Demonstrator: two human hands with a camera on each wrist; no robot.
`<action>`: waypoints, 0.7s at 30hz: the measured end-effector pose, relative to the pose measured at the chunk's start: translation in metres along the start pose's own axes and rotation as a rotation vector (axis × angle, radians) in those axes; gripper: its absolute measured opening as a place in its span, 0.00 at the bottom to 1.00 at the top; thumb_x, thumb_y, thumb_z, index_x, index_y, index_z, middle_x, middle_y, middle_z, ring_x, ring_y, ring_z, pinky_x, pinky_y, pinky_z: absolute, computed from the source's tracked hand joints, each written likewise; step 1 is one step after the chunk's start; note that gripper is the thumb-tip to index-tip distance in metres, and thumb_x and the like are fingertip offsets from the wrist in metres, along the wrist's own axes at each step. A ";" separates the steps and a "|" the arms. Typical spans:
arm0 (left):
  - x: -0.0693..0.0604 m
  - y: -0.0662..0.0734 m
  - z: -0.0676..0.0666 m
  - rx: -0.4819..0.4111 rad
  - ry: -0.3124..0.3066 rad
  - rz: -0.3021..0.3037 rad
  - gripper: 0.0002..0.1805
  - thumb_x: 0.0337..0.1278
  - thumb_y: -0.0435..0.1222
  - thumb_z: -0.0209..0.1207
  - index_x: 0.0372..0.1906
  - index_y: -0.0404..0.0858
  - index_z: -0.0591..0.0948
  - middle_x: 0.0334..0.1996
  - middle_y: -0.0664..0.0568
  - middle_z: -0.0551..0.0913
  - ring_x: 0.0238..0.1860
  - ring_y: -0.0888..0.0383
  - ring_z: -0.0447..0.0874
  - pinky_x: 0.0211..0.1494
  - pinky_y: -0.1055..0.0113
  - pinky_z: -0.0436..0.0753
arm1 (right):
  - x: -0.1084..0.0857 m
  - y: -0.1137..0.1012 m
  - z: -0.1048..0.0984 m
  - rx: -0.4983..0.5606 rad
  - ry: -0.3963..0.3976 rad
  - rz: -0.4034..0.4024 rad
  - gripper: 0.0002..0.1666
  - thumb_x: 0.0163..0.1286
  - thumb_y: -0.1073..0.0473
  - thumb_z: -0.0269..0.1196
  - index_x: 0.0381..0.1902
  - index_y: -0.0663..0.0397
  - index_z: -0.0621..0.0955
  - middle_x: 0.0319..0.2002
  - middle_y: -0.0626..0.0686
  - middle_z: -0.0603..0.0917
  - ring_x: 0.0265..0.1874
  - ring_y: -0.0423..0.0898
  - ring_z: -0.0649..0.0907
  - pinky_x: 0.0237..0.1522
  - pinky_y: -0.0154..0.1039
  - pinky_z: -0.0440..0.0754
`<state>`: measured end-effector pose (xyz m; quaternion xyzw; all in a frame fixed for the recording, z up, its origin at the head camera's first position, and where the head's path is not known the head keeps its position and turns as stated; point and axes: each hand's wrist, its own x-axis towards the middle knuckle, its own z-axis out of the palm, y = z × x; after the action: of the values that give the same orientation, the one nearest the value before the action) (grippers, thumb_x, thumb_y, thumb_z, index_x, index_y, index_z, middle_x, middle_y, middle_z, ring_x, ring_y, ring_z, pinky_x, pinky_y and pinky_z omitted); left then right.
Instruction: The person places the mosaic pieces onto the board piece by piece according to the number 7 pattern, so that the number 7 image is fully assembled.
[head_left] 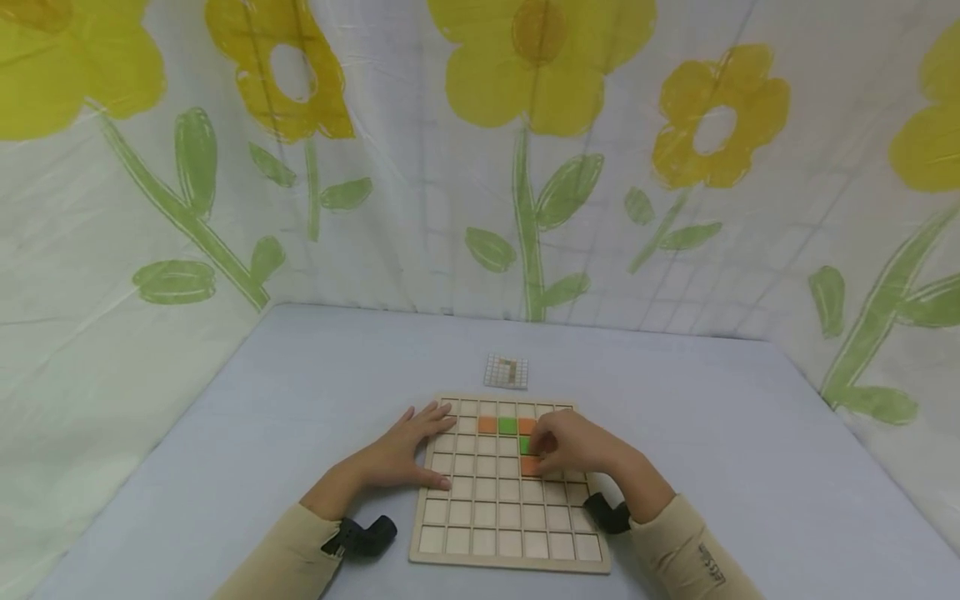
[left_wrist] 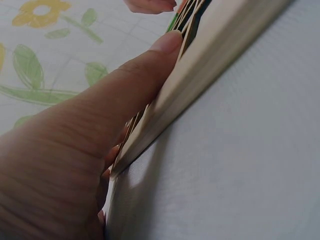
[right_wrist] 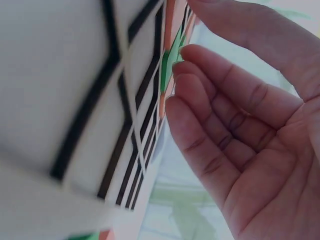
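A wooden grid board (head_left: 484, 517) lies flat on the table. In its second row sit an orange tile (head_left: 487, 425), a green tile (head_left: 507, 426) and another orange tile (head_left: 527, 426); below the last come a green tile (head_left: 525, 445) and an orange tile (head_left: 529, 466). My left hand (head_left: 401, 450) rests spread over the board's left edge, thumb (left_wrist: 165, 47) on the rim. Over the lower orange tile, my right hand (head_left: 573, 442) touches with the thumb. The right wrist view shows its fingers (right_wrist: 200, 135) loosely bent, with no piece visible between them and the thumb.
Behind the board lies a small card (head_left: 507, 372) printed with a grid and a brown figure. A pale cloth covers the table (head_left: 337, 358). Beyond it hangs a white curtain (head_left: 405, 208) with yellow flowers. Green and orange bits show at the right wrist view's bottom edge, unclear.
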<state>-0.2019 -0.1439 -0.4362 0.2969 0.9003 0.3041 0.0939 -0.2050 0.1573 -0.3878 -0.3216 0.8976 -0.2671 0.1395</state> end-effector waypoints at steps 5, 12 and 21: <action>0.000 0.000 0.000 0.001 -0.001 -0.004 0.52 0.36 0.58 0.68 0.69 0.40 0.63 0.73 0.47 0.53 0.75 0.47 0.41 0.76 0.47 0.37 | -0.005 0.008 -0.010 0.019 0.031 0.024 0.12 0.54 0.60 0.70 0.36 0.58 0.83 0.35 0.50 0.82 0.33 0.39 0.78 0.34 0.30 0.79; 0.000 -0.001 0.001 0.001 -0.003 0.001 0.52 0.37 0.58 0.68 0.69 0.40 0.63 0.73 0.47 0.53 0.75 0.48 0.41 0.76 0.46 0.37 | -0.018 0.024 -0.023 0.002 0.066 0.072 0.13 0.53 0.59 0.70 0.36 0.59 0.83 0.33 0.50 0.82 0.31 0.38 0.78 0.31 0.29 0.79; -0.001 0.000 0.000 0.003 -0.004 -0.008 0.52 0.37 0.58 0.68 0.69 0.41 0.62 0.73 0.47 0.52 0.75 0.48 0.41 0.76 0.47 0.36 | -0.038 0.041 -0.035 0.010 0.102 0.077 0.13 0.53 0.59 0.70 0.36 0.61 0.82 0.32 0.50 0.82 0.30 0.37 0.78 0.31 0.29 0.80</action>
<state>-0.2015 -0.1443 -0.4364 0.2942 0.9017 0.3019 0.0963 -0.2118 0.2218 -0.3794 -0.2721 0.9140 -0.2819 0.1051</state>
